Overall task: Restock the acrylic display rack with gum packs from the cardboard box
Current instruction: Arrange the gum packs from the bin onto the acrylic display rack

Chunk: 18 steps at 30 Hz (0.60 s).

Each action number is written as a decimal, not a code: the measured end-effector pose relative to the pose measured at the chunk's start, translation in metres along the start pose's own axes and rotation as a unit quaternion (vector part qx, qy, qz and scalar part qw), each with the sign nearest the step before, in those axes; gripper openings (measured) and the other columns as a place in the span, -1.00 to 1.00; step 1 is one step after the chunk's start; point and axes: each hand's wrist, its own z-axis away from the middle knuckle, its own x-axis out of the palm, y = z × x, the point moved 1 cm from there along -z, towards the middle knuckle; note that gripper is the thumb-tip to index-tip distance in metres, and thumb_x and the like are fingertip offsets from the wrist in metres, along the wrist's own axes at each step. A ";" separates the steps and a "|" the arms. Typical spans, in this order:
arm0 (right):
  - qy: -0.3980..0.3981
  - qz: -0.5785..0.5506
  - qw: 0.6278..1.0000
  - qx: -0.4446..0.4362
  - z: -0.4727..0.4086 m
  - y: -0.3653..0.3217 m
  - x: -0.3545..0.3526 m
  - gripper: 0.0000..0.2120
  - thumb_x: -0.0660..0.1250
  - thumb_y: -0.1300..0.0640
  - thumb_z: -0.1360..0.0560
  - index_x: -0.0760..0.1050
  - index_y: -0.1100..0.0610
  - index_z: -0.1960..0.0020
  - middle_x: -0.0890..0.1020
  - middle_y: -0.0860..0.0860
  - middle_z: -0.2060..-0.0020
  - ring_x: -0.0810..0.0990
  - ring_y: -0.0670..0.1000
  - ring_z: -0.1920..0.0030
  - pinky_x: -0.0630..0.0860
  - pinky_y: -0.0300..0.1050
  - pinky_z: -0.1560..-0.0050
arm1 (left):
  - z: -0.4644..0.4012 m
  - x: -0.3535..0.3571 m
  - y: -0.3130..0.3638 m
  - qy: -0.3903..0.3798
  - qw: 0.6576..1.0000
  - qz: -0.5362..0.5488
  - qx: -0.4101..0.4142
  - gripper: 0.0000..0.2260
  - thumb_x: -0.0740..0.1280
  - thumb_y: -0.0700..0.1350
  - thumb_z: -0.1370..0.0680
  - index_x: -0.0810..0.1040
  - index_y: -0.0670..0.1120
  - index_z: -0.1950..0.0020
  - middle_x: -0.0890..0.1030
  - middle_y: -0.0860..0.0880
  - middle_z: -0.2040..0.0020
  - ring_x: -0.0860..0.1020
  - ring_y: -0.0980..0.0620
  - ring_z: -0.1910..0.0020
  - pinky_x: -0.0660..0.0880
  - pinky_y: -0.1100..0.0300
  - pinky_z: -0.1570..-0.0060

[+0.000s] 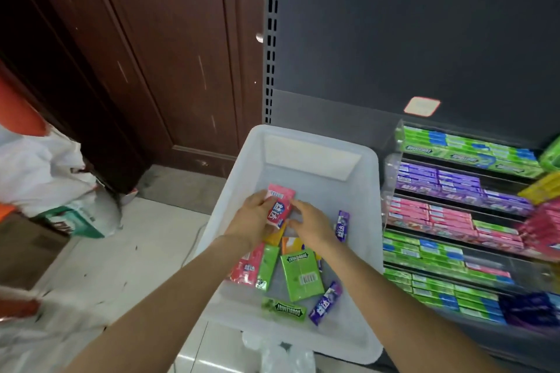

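Nearest the camera, at the bottom of the frame, 2 bare forearms reach up and inward over a white plastic bin; no cardboard box shows here, so the loose stock seems to sit in this bin instead. In its lower half lie scattered gum packs: a green stick pack flat near the bottom centre, a purple pack to its right, a wide green multipack above them, a red pack and a slim green pack at the left, and something yellow and orange partly under the wrists. Another purple pack lies at the centre right.

At mid-frame the left hand grips a pink gum pack, fingers curled round its lower left edge, holding it above the bin floor. The right hand reaches toward that pack's right edge; whether it pinches the pack or only touches it I cannot tell.

Further off, at the right of the frame, the acrylic display rack holds tiers of green, purple, pink and green packs, already largely filled.

Judging by this, restocking is well advanced, with roughly 8 or more packs left in the bin and the pink one probably next for the pink tier.
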 end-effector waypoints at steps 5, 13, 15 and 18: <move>0.123 -0.247 0.957 0.085 -0.010 0.005 -0.001 -0.76 0.38 0.42 -0.40 0.53 0.24 -0.03 0.60 0.01 0.17 0.56 0.00 0.10 0.47 -0.33 0.20 | -0.004 -0.011 0.013 0.045 0.999 0.006 0.006 -0.34 0.45 -0.04 -0.42 0.26 0.03 -0.47 0.27 -0.04 -0.43 0.20 -0.11 -0.35 0.21 0.12 -0.34; 0.101 -0.301 0.948 0.004 -0.012 0.001 -0.020 -0.74 0.35 0.43 -0.43 0.50 0.27 -0.09 0.58 0.03 0.17 0.57 0.03 0.10 0.55 -0.16 0.14 | -0.006 -0.054 0.017 0.053 0.999 0.007 -0.004 -0.79 0.31 -0.16 -0.53 0.49 -0.12 -0.15 0.54 -0.13 -0.10 0.48 -0.11 -0.12 0.44 0.04 -0.07; 0.110 -0.269 0.957 -0.005 -0.016 -0.002 -0.020 -0.78 0.33 0.29 -0.50 0.52 0.21 -0.14 0.62 0.03 0.07 0.59 0.03 -0.01 0.52 -0.19 -0.01 | 0.000 -0.060 0.022 0.085 0.996 -0.004 -0.013 -0.85 0.26 -0.18 -0.55 0.46 -0.15 -0.12 0.55 -0.14 -0.06 0.52 -0.16 -0.05 0.45 0.02 0.04; 0.095 -0.117 0.988 -0.027 -0.020 -0.005 -0.018 -0.73 0.20 0.21 -0.58 0.48 0.16 -0.26 0.57 0.05 -0.18 0.52 0.02 -0.21 0.41 -0.14 -0.24 | 0.009 -0.074 0.023 0.175 0.984 -0.029 -0.019 -0.85 0.24 -0.13 -0.58 0.43 -0.13 -0.13 0.53 -0.10 -0.02 0.53 -0.15 -0.01 0.44 0.01 0.15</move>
